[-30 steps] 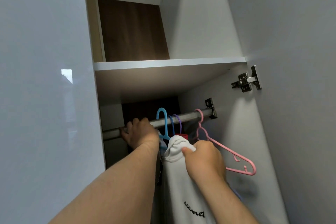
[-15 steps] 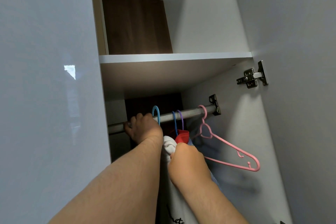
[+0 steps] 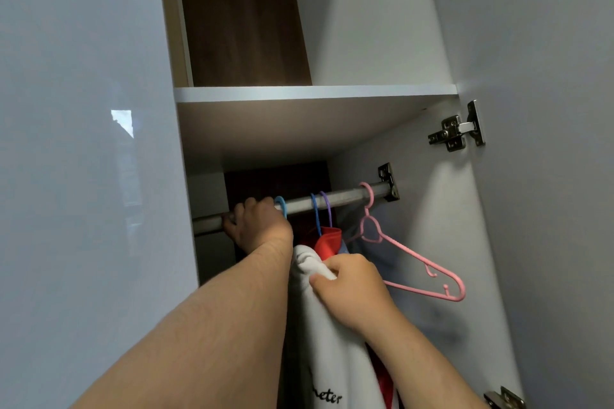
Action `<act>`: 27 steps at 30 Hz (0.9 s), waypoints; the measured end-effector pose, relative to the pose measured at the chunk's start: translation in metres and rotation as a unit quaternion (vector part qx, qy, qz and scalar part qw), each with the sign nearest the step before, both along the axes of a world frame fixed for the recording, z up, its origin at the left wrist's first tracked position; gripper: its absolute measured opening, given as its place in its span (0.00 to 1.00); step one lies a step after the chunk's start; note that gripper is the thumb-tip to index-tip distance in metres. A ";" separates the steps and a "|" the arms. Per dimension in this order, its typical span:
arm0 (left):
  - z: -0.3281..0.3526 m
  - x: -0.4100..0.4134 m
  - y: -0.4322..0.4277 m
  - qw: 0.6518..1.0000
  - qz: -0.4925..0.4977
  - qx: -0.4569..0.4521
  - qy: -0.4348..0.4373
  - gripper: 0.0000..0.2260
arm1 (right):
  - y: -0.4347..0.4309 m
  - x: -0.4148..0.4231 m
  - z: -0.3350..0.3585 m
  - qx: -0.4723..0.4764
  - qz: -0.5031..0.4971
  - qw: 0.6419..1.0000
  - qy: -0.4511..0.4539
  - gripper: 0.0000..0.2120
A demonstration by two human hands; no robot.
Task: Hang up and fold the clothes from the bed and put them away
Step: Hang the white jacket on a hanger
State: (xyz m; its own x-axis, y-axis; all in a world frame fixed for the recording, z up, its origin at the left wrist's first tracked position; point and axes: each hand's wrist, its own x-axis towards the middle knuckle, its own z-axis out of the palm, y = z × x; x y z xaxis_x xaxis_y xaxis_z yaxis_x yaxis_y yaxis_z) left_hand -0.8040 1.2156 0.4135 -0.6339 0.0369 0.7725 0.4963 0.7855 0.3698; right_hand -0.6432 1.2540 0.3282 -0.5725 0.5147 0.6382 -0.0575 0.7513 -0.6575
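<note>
Lettering (image 3: 327,397) "neter" marks white garment (image 3: 332,352), pinched in right grip (image 3: 352,289); left grip (image 3: 260,222) curls round rail (image 3: 345,197).

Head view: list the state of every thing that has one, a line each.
left hand: grips the rail.
right hand: pinches the top of the white garment.
white garment: hangs down, top bunched.
light blue hanger: hooked on the rail.
pink hanger: on the rail, bare, tilted.
red garment: hanging beneath the rail.
wardrobe door: open.
</note>
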 end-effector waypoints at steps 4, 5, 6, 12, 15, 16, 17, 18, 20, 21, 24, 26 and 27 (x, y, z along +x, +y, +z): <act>0.000 0.001 0.000 1.000 -0.004 0.001 0.004 0.14 | -0.007 0.005 -0.014 -0.027 0.105 0.994 -0.010 0.19; 0.000 0.001 -0.001 1.000 -0.006 -0.001 0.003 0.14 | -0.007 0.006 -0.017 -0.046 0.118 0.992 -0.019 0.21; 0.000 0.001 -0.001 1.000 -0.008 -0.001 0.000 0.14 | -0.006 0.005 -0.019 -0.080 0.132 0.988 -0.033 0.21; -0.004 0.012 -0.006 0.999 -0.046 -0.016 -0.008 0.20 | 0.008 0.008 -0.043 -0.158 0.145 0.976 -0.045 0.18; -0.011 0.023 -0.007 0.996 -0.087 -0.010 -0.032 0.25 | 0.003 0.012 -0.050 -0.205 0.175 0.963 -0.033 0.14; -0.017 0.030 -0.007 0.992 -0.117 0.019 -0.047 0.25 | -0.001 0.017 -0.051 -0.225 0.190 0.956 -0.012 0.13; -0.025 0.040 -0.005 0.985 -0.148 0.066 -0.063 0.23 | -0.002 0.020 -0.052 -0.240 0.193 0.951 0.016 0.15; -0.035 0.051 -0.004 0.973 -0.175 0.124 -0.087 0.22 | -0.003 0.024 -0.053 -0.247 0.181 0.951 0.046 0.17; -0.056 0.076 -0.004 0.928 -0.229 0.246 -0.164 0.20 | -0.002 0.028 -0.060 -0.244 0.158 0.953 0.084 0.14; -0.066 0.087 -0.006 0.901 -0.262 0.287 -0.193 0.18 | -0.001 0.031 -0.064 -0.246 0.157 0.953 0.084 0.14; -0.092 0.118 -0.021 0.850 -0.376 0.315 -0.194 0.13 | 0.001 0.043 -0.075 -0.232 0.121 0.959 0.111 0.12; -0.113 0.132 -0.031 0.863 -0.393 0.263 -0.179 0.25 | 0.002 0.052 -0.086 -0.245 0.054 0.956 0.153 0.12; -0.125 0.136 -0.035 0.873 -0.386 0.237 -0.183 0.32 | 0.000 0.056 -0.091 -0.275 0.036 0.945 0.175 0.14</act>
